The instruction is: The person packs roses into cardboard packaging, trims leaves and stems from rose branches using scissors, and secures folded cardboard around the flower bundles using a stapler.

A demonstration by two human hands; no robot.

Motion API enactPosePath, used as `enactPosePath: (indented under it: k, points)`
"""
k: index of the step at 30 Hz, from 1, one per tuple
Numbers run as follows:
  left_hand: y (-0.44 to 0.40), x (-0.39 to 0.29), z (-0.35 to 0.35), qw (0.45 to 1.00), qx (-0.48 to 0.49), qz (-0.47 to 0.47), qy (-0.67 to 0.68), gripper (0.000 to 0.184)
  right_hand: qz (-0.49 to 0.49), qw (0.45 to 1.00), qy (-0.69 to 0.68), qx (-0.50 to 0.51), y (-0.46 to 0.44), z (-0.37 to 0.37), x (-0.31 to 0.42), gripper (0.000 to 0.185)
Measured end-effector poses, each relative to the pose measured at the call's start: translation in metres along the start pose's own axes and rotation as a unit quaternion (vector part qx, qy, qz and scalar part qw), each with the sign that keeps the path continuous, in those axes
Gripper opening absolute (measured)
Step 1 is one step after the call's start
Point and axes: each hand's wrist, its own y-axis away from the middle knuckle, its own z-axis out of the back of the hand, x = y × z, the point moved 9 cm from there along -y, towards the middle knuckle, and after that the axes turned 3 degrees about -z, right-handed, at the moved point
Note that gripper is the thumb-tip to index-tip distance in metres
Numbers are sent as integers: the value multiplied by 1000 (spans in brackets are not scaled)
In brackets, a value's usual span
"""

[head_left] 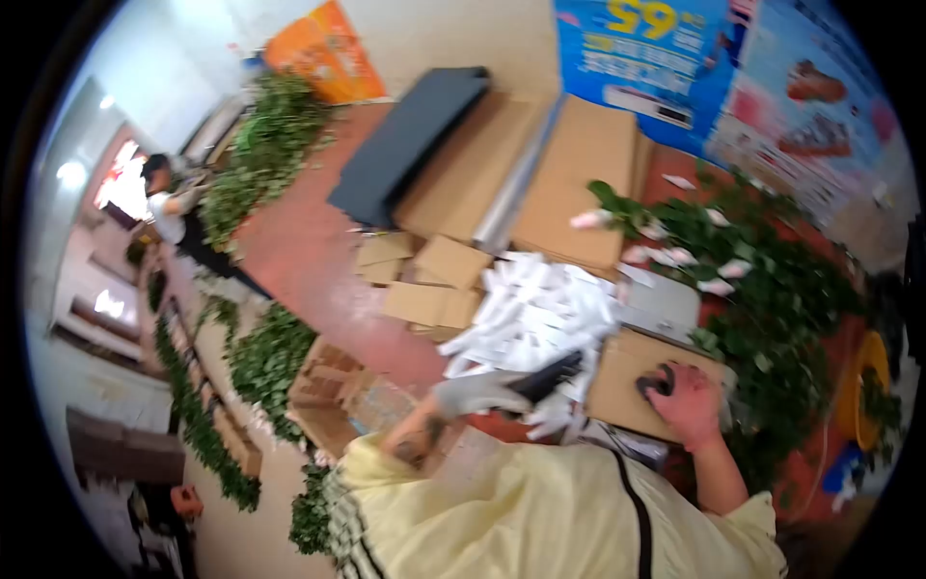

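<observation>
My left hand (482, 394), in a pale grey glove, is closed around one end of a long black tool (547, 378), blurred, whose exact kind I cannot make out. The tool points right, over a heap of white paper strips (540, 309). My right hand (691, 405), which looks pinkish, rests on a flat piece of brown cardboard (617, 386). Its fingers curl around a small dark rounded object (658, 380), partly hidden. Beyond the cardboard lies a grey flat box (660, 305). Pale pink roses (675, 257) with leafy stems lie farther right.
Small cardboard pieces (439, 280) and large cardboard sheets (579, 174) lie on the red table (289, 232). An open carton (333, 391) stands left. Piled greenery (260, 154) lies far left, near another person (172, 207). A yellow tub (871, 381) stands right.
</observation>
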Motion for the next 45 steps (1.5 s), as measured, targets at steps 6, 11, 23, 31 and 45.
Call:
enactPosePath:
  k: [6, 11, 23, 31, 45]
  points:
    - [42, -20, -54, 996, 79, 0, 35, 72, 240, 964, 17, 118, 23, 12, 126, 63]
    - [51, -64, -55, 884, 5, -361, 297, 110, 71, 936, -196, 284, 11, -20, 109, 74]
    - [-31, -43, 45, 688, -371, -512, 355, 73, -88, 928, 76, 353, -3, -32, 29, 45]
    - [-120, -48, 75, 755, -286, -494, 324, 76, -49, 976, 100, 190, 7, -37, 11, 36]
    - [-143, -46, 92, 731, -272, -494, 384, 36, -4, 989, 62, 138, -6, -27, 30, 25]
